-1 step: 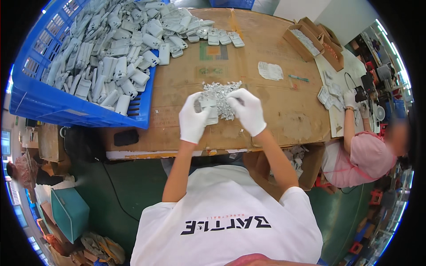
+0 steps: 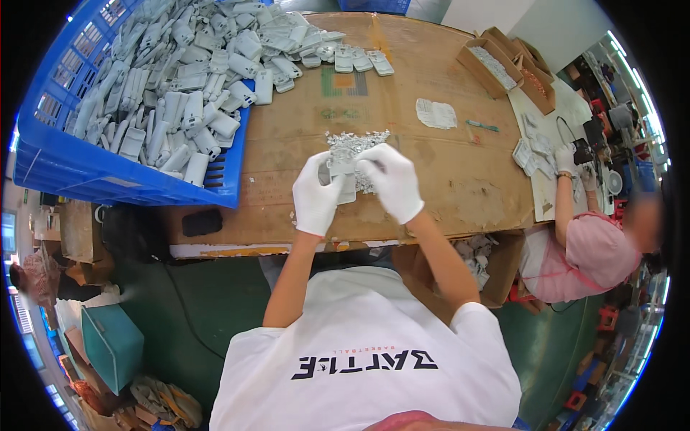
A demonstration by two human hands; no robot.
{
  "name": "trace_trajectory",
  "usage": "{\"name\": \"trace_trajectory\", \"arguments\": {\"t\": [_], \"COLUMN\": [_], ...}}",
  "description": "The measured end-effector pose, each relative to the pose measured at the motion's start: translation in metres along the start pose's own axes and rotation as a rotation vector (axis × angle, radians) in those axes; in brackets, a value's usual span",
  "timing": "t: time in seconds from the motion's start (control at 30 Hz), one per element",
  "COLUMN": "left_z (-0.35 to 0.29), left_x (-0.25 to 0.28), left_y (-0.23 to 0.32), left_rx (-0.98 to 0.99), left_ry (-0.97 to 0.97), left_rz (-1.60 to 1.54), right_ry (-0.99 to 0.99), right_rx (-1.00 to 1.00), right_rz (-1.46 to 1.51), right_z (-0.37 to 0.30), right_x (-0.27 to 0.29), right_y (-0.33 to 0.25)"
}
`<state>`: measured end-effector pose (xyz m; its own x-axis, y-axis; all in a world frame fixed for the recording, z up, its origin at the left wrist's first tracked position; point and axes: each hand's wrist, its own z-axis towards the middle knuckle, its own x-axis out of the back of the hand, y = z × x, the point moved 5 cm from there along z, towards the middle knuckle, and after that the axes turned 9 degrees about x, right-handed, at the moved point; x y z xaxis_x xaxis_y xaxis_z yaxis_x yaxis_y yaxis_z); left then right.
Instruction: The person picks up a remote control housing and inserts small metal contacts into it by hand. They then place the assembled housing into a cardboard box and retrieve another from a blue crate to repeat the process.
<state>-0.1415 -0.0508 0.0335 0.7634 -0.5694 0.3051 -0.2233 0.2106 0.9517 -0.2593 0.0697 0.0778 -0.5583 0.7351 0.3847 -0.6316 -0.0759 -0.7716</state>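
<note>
My left hand (image 2: 316, 195), in a white glove, grips a pale plastic casing (image 2: 342, 167) between thumb and fingers. My right hand (image 2: 394, 184), gloved too, has its fingers pinched together at the casing's right edge. Anything small between those fingertips is too blurred to make out. Under and behind both hands lies a heap of small silvery pieces (image 2: 356, 141) on the cardboard-covered table (image 2: 445, 172). Another pale casing (image 2: 347, 192) shows below the held one; whether the two are joined I cannot tell.
A large blue crate (image 2: 129, 188) full of pale casings (image 2: 172, 108) stands at the left, with more spilling onto the table. A paper (image 2: 436, 113), a teal pen (image 2: 481, 126) and small-part boxes (image 2: 491, 68) lie to the right. A co-worker (image 2: 589, 248) sits at the far right.
My right hand has moved left from over the silvery heap to the casing. My left hand keeps hold of it, nearly still.
</note>
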Motion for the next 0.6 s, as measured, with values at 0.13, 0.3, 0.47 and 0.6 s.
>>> {"name": "trace_trajectory", "arguments": {"t": [0.13,0.3,0.47,0.6], "left_z": [-0.016,-0.030,-0.034,-0.031], "left_x": [-0.008,-0.012,-0.011,-0.006], "left_y": [0.014,0.021,0.024,0.017], "left_rx": [-0.083,-0.132,-0.121,-0.076], "left_ry": [0.138,0.217,0.205,0.186], "left_rz": [0.064,0.115,0.093,0.049], "right_ry": [0.011,0.053,0.101,0.266], "right_rx": [0.076,0.029,-0.006,-0.192], "right_rz": [-0.265,-0.395,-0.410,-0.165], "right_z": [-0.009,-0.016,-0.016,-0.011], "right_x": [-0.022,-0.025,-0.023,-0.021], "right_y": [-0.010,-0.014,-0.016,-0.002]}}
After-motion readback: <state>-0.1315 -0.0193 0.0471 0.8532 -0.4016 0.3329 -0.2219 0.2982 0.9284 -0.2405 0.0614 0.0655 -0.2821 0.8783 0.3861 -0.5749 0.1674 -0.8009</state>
